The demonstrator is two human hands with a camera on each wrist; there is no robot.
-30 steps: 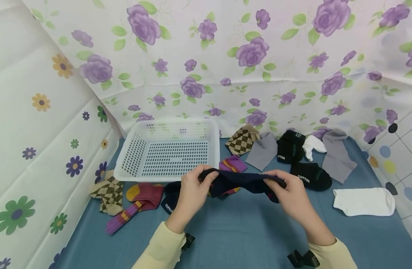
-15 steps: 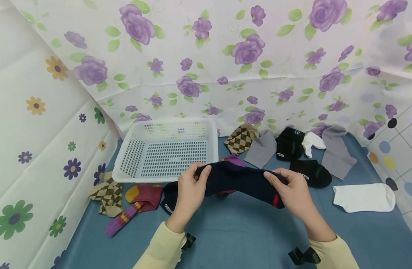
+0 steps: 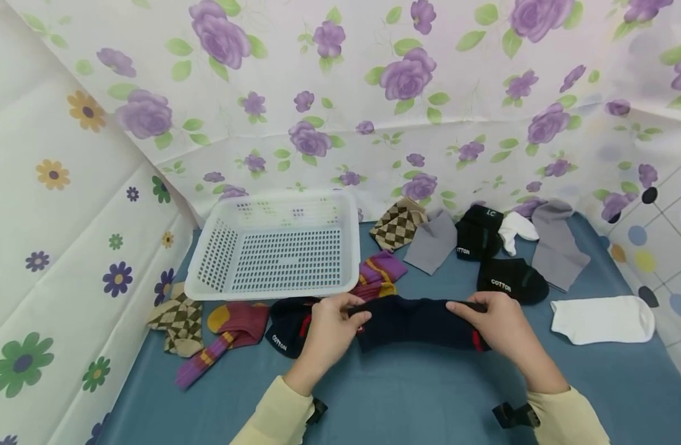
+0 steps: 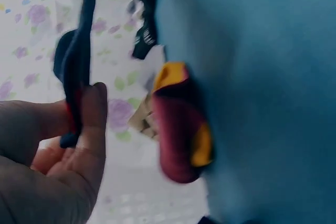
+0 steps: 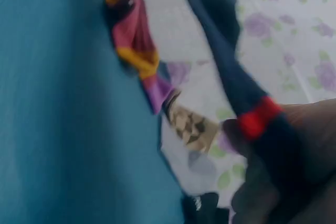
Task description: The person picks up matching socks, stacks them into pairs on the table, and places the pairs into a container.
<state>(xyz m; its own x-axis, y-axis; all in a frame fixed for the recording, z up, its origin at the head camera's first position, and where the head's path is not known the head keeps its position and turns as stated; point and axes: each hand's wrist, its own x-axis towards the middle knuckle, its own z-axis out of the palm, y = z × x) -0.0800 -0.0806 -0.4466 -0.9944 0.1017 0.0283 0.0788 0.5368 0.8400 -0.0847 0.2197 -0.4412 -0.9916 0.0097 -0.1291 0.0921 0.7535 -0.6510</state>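
Observation:
A dark navy sock [image 3: 421, 321] with red bands is stretched sideways between two hands above the blue cloth. The left hand [image 3: 330, 327] pinches one end between thumb and fingers; in the left wrist view the left hand [image 4: 63, 150] grips the navy sock [image 4: 79, 61] near a red band. At the other end, the right hand [image 3: 499, 321] pinches the fabric, and in the right wrist view the right hand [image 5: 294, 156] holds the sock [image 5: 226, 66] beside its red band [image 5: 260, 117]. A dark sock marked COTTON [image 3: 282, 330] lies by the left hand.
A white plastic basket [image 3: 193, 278] stands at the back left. Checkered [image 3: 181, 324] and maroon-purple socks [image 3: 246, 324] lie before it. Further right are a purple-maroon sock [image 3: 384, 269], a checkered sock [image 3: 398, 225], grey socks [image 3: 431, 241], black socks [image 3: 510, 281] and a white sock [image 3: 602, 320].
Both hands have lowered toward the near side and shifted slightly right with the navy sock. The sock now hangs broader between them, with its red bands showing.

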